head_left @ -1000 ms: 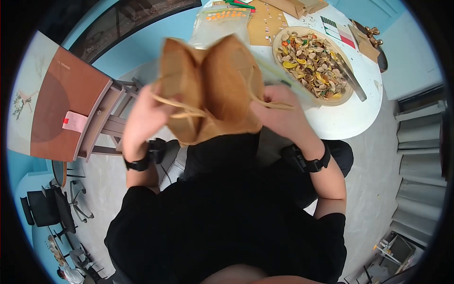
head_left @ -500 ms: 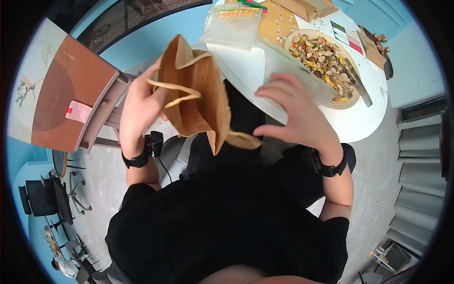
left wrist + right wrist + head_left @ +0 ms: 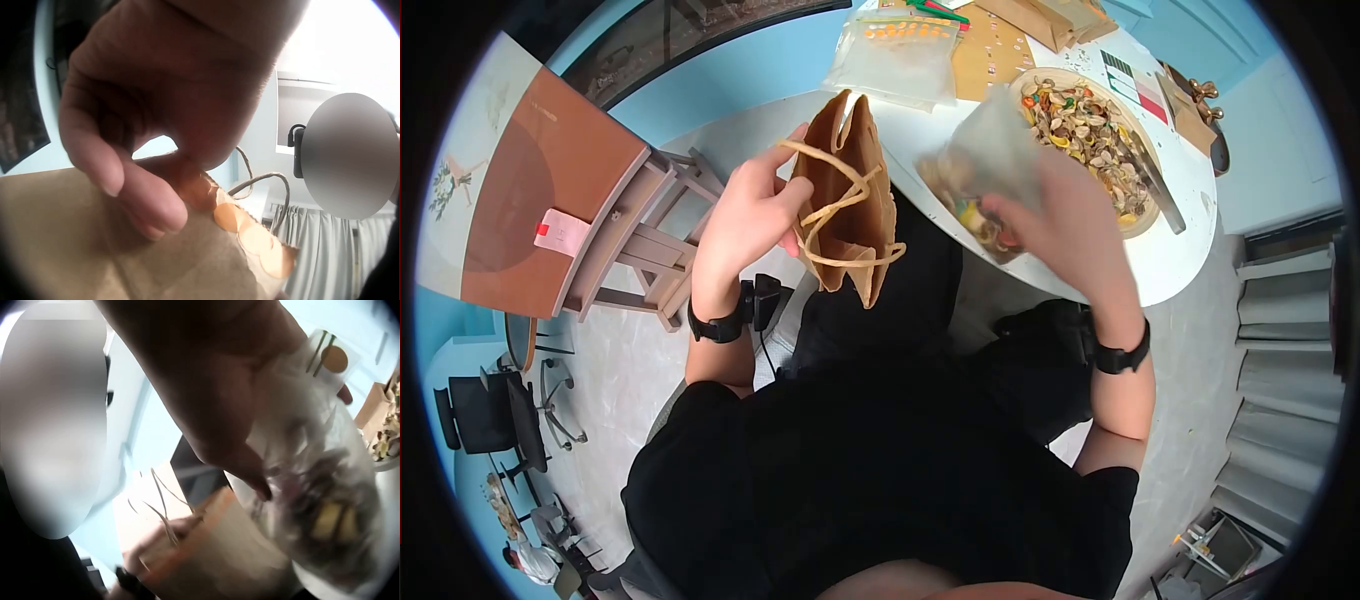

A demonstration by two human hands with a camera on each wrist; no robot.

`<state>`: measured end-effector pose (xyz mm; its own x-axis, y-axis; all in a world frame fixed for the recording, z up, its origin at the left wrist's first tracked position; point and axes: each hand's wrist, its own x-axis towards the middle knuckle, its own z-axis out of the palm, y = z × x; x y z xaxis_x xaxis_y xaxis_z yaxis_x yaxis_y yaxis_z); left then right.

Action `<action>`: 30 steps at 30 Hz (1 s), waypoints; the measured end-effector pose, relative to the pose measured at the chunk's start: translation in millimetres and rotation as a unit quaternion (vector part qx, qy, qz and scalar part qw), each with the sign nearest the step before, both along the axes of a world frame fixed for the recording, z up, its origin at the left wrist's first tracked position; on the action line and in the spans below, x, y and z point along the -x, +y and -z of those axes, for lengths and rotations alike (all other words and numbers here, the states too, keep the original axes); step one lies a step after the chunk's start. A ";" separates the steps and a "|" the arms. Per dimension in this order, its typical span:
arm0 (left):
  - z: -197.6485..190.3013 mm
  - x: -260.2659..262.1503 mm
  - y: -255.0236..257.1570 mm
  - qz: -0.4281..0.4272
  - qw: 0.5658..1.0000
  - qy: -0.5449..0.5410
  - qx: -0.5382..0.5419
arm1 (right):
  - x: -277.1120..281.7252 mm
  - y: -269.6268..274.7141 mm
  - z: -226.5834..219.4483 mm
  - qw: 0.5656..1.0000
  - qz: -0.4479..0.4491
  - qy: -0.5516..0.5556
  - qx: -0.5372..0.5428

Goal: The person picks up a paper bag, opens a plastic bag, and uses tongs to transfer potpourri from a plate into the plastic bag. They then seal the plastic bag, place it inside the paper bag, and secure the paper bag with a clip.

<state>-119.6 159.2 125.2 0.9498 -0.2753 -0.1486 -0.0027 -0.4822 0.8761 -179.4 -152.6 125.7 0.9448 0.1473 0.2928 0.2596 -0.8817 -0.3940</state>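
Observation:
An open brown paper bag [image 3: 872,200] with twisted handles is held upright over the lap, its side pinched between the thumb and fingers of my left hand [image 3: 752,212]; the left wrist view shows those fingers on the paper [image 3: 187,262]. My right hand [image 3: 1072,215] grips a clear plastic bag [image 3: 990,140] of dried mixed pieces, blurred, at the table's near edge. In the right wrist view the filled bag [image 3: 325,506] hangs from my right hand [image 3: 219,387], apart from the paper bag [image 3: 231,556].
On the white table [image 3: 1170,265] stand a round tray [image 3: 1135,130] of dried pieces with metal tongs [image 3: 1165,195], a flat plastic pouch [image 3: 895,65], a tan sheet [image 3: 990,60] and folded paper bags [image 3: 1040,20]. A brown table [image 3: 560,190] stands at the left.
My right hand let go of the paper bag's handle, moved to the table and took hold of the filled plastic bag. My left hand brought the paper bag rightward, more upright.

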 end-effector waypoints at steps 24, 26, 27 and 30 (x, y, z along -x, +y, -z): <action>2.8 2.4 0.3 0.005 0.988 -0.044 0.147 | -13.3 78.5 45.6 0.973 -0.136 0.017 -0.188; -3.1 2.1 3.0 -0.016 0.983 -0.050 0.178 | -7.9 62.7 28.8 0.950 -0.154 0.163 -0.216; 1.8 -3.0 8.4 -0.015 0.981 -0.069 0.181 | -4.6 58.3 15.6 0.947 -0.128 0.197 -0.218; 0.6 -6.4 10.5 -0.017 0.979 -0.099 0.177 | -7.0 55.0 20.0 0.976 -0.070 0.124 -0.164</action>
<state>-113.3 169.8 124.6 0.9598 -0.2439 0.1386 -0.1788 -0.1510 0.9722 -172.4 -97.6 105.7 0.9698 0.2176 0.1106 0.2296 -0.6594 -0.7159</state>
